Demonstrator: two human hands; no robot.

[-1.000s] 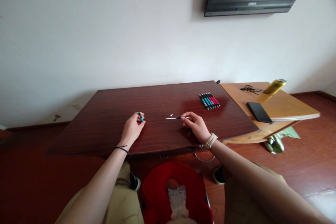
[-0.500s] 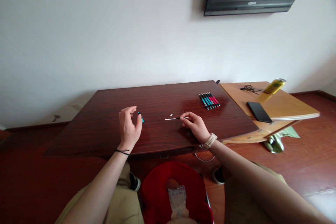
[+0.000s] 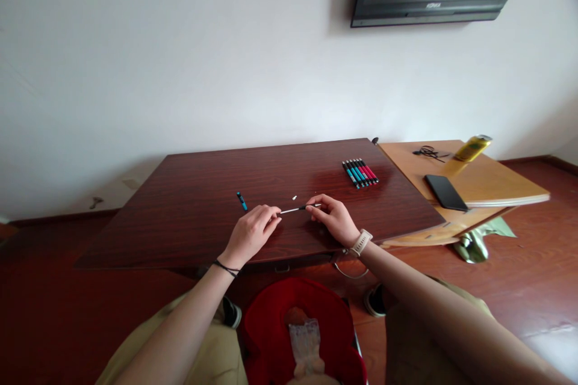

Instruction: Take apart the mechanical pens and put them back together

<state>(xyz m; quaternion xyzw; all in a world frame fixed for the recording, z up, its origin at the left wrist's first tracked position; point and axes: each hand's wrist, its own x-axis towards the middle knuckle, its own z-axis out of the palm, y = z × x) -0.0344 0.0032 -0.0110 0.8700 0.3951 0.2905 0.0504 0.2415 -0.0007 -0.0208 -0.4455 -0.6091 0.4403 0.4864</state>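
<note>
1. Left hand point(image 3: 253, 230), black band round the wrist: fingertips look closed on the left, white end of a thin white-and-black rod point(image 3: 294, 210).
2. Right hand point(image 3: 333, 216), the one wearing a pale watch point(image 3: 361, 243): thumb and fingers pinched on the dark part at the rod's other end. So the rod spans the gap between both hands, over the near half of the dark table point(image 3: 194, 186).
3. Just beyond the left hand, slightly left, there's a short blue-and-black pen piece point(image 3: 242, 201) lying on the wood. Can't say if it touches the knuckles.
4. Tiny white bit point(image 3: 294, 197) sits just on the far side of the rod.
5. Farther off, right: a neat row of pens point(image 3: 360, 173), blue ones left, red ones right.
6. Over on the lighter table point(image 3: 501, 183) to the right: black phone point(image 3: 446, 192) near, dark cable point(image 3: 428, 153) and yellow can point(image 3: 472, 148) farther back.
</note>
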